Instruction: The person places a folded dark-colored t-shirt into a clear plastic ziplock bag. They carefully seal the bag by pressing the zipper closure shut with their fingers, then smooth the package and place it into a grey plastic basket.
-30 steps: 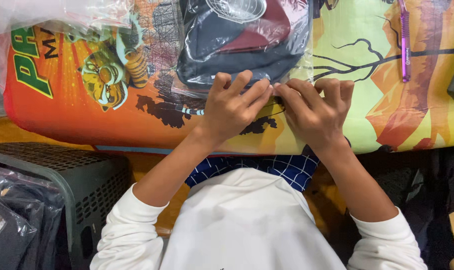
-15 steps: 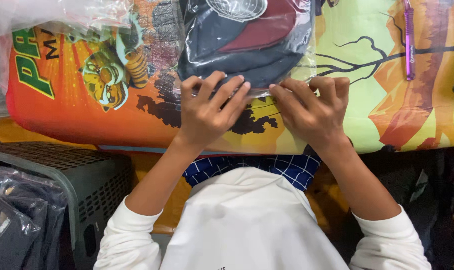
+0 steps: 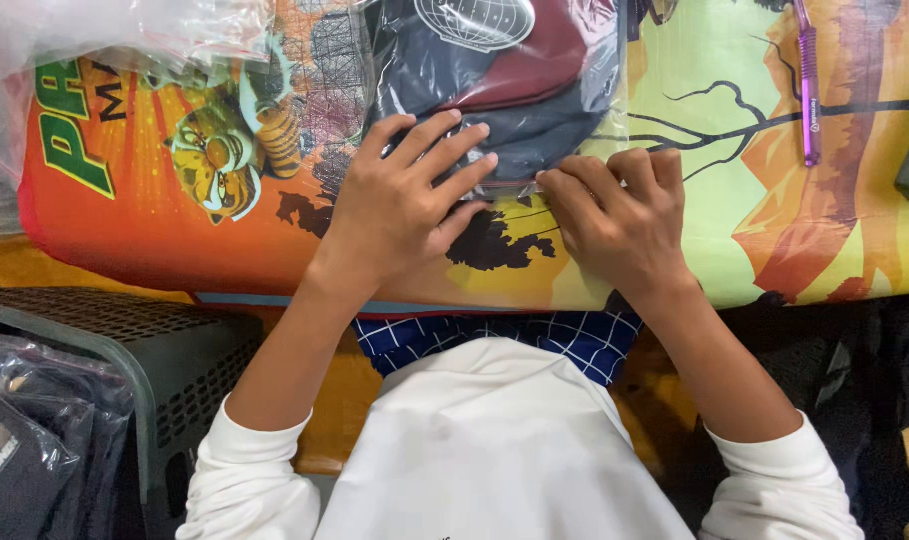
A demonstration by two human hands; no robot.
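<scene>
Pressing flat, the left hand (image 3: 400, 215) lay with fingers (image 3: 445, 150) spread across the lower edge of the clear bag of folded dark clothing (image 3: 495, 80), seemingly to pin it on the colourful printed mat (image 3: 755, 230). Just right of that bag edge, the right hand (image 3: 620, 220) curled its fingers against the plastic, gripping nothing I could confirm.

A clear, glossy plastic bag (image 3: 495, 90) wraps dark navy and maroon folded cloth. Beneath lies a smooth, brightly printed orange and green cover (image 3: 735, 200), faintly shiny. A purple plastic pen (image 3: 808, 85) looks slick. The grey crate (image 3: 125, 330) is matt perforated plastic.
</scene>
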